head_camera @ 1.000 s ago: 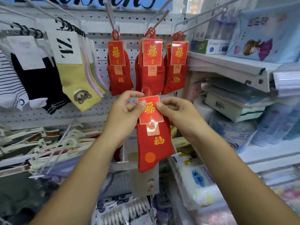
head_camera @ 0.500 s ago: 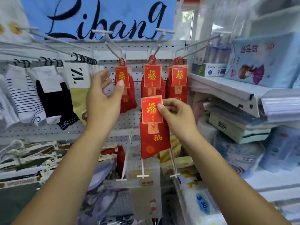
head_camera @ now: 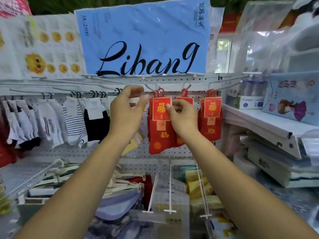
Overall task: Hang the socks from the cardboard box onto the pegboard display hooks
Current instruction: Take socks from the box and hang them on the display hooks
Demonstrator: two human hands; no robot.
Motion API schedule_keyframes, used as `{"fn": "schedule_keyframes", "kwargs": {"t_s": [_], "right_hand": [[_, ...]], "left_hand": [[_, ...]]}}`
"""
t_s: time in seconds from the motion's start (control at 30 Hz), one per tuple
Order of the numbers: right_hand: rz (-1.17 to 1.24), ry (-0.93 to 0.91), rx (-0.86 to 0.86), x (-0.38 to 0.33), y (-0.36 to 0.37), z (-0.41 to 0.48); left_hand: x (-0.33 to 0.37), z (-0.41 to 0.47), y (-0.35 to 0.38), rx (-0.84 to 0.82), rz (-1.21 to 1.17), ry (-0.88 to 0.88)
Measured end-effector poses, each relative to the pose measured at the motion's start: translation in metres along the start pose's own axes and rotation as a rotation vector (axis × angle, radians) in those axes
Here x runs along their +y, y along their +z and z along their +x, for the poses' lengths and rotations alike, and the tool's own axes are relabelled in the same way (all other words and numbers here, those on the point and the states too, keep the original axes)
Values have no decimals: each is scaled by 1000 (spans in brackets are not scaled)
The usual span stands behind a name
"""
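Note:
My right hand [head_camera: 182, 116] pinches the red card header of a pair of red socks [head_camera: 160, 128] by its right edge. The pair's red plastic hanger loop [head_camera: 160, 92] sits at the white pegboard hook [head_camera: 150, 86]; whether it is on the hook I cannot tell. Just left of that hook, my left hand [head_camera: 127, 107] is raised with its fingers loosely curled, holding nothing. More red socks [head_camera: 209, 118] hang on the hooks to the right. The white pegboard [head_camera: 138, 152] stretches behind. No cardboard box is in view.
White, striped and black socks [head_camera: 72, 118] hang on hooks to the left. A blue "Libang" sign [head_camera: 143, 40] hangs above. Long bare hooks [head_camera: 170, 187] jut out below over packaged goods. A white shelf [head_camera: 259, 123] with boxes stands at the right.
My right hand has lifted the red socks up and left from chest height to the hook. My left hand let go of the card and rose to beside the hook.

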State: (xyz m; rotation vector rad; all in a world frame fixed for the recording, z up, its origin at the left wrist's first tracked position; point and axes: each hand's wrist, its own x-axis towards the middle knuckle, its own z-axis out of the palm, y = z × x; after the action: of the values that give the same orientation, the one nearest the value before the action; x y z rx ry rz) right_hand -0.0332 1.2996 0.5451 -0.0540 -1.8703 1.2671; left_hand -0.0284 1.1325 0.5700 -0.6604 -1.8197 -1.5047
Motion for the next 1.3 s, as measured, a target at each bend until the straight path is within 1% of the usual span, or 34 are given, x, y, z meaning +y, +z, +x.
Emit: {"fn": "schedule_keyframes", "kwargs": {"t_s": [0.1,0.27,0.4,0.6,0.7,0.8,0.87,0.93,1.07,1.2,1.3], "right_hand": [[-1,23,55,-1,6,10],[-25,7,-65,-6,13,20],[-81,18,-152,-3,15,25],[-137,51,-152,5,18,35],[-167,59,-157,5,22,38],[-140,55,-164,7,22,34],[-107,60,-147,7,19,25],[-94,48,-112,7,14,9],[-111,-99,-84,-1,-3,-37],[-186,-165,-121,-19,-6,-90],[-183,-152,-203,-32,15,-136]], "left_hand": [[8,6,0,-57,3,25],[13,12,-1,-88,-42,40],[9,13,-2,-106,-26,45],[3,13,-5,-114,2,44],[3,13,-10,-175,59,63],[-2,10,-23,-289,142,115],[-9,3,-34,-353,186,108],[-20,-9,-44,-350,221,86],[-40,-37,-69,-348,269,110],[-56,-64,-104,-358,269,77],[-71,-88,-139,-389,283,72]]}}
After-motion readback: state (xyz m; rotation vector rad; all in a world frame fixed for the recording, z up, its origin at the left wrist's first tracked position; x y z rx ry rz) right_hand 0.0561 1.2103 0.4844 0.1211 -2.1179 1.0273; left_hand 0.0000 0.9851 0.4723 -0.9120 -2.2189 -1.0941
